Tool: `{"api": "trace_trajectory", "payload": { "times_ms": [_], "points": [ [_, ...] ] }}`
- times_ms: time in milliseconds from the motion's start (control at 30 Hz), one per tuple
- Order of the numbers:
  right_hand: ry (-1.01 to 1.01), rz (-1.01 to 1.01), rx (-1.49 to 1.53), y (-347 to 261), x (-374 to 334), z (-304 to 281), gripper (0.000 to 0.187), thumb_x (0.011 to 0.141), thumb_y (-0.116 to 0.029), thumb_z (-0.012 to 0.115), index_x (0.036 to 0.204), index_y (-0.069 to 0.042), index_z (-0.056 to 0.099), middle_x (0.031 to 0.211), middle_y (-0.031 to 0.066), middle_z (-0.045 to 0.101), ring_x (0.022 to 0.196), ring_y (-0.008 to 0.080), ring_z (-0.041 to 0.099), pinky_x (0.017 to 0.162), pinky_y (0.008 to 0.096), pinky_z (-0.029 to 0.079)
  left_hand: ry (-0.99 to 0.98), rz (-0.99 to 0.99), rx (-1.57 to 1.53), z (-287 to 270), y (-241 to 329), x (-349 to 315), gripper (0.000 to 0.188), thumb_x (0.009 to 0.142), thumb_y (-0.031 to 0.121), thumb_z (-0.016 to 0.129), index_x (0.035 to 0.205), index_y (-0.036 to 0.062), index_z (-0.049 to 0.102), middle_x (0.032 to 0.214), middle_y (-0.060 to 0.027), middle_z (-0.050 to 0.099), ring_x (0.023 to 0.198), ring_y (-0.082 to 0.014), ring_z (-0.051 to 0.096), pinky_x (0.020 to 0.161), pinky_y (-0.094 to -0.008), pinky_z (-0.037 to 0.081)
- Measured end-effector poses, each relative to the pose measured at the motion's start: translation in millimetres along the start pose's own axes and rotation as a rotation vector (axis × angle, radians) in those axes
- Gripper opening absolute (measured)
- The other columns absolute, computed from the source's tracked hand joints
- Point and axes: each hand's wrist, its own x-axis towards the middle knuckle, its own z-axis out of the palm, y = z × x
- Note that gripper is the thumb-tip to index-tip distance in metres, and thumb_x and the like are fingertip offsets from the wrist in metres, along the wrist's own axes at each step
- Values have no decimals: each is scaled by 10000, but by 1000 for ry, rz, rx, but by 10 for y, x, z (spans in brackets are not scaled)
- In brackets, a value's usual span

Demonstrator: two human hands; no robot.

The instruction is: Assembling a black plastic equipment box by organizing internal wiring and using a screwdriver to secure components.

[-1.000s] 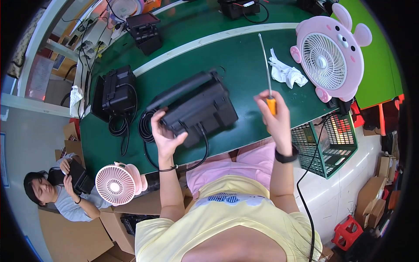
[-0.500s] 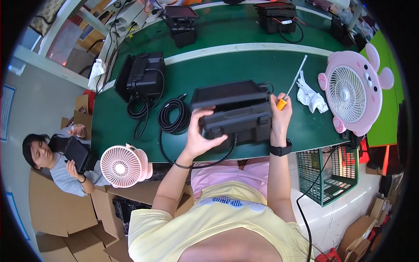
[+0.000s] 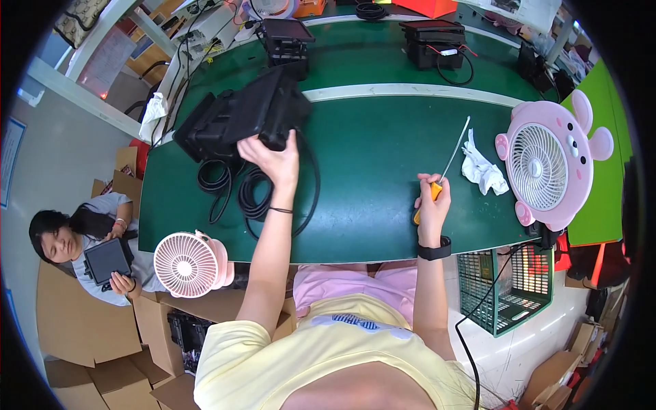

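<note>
We reach our left forearm forward from the near edge of the green surface (image 3: 362, 181), and our left hand (image 3: 279, 164) is clamped on the near end of a black case (image 3: 263, 113), thumb on its right side. The case tilts toward the surface's left edge, against or just beside a second black case (image 3: 198, 130); we cannot tell which. Our right hand (image 3: 432, 208), fingers curled, grips an orange-handled screwdriver (image 3: 436, 190) near the surface's near edge, shaft slanting toward the far right corner. Half a second ago we had the first case in the middle by the near edge, both hands at it; now it is farther left and back, away from our right hand.
</note>
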Motion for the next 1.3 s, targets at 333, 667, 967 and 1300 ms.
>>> {"api": "trace_trajectory", "payload": {
  "times_ms": [333,667,967,1300],
  "points": [
    [-8,40,23,-56,-5,29,93,966,-24,579,950,-70,499,1005,82,679,528,38,465,447,188,392,256,-202,214,-164,-763,490,702,614,62,865,1238,84,544,1280,-174,518,1231,-401,444,1033,-518,369],
    [-30,-9,-38,49,53,4,93,948,-28,594,938,-68,510,983,86,689,512,49,485,435,199,396,-244,103,-294,333,18,775,225,814,70,692,1030,63,634,1155,-125,573,1139,-310,520,1010,-401,398],
    [9,-71,-179,41,63,126,40,942,-40,590,956,-57,557,903,46,711,493,69,534,428,230,431,-785,125,-136,1670,-348,1224,223,733,313,792,939,231,765,1245,-97,570,1247,-302,470,1072,-414,354],
    [11,-74,-199,47,81,109,43,939,-36,591,962,-54,559,901,48,710,491,69,531,424,229,428,-421,-313,-536,965,87,560,237,743,182,803,853,76,622,933,-57,594,926,-218,537,833,-348,432]
  ]
}}
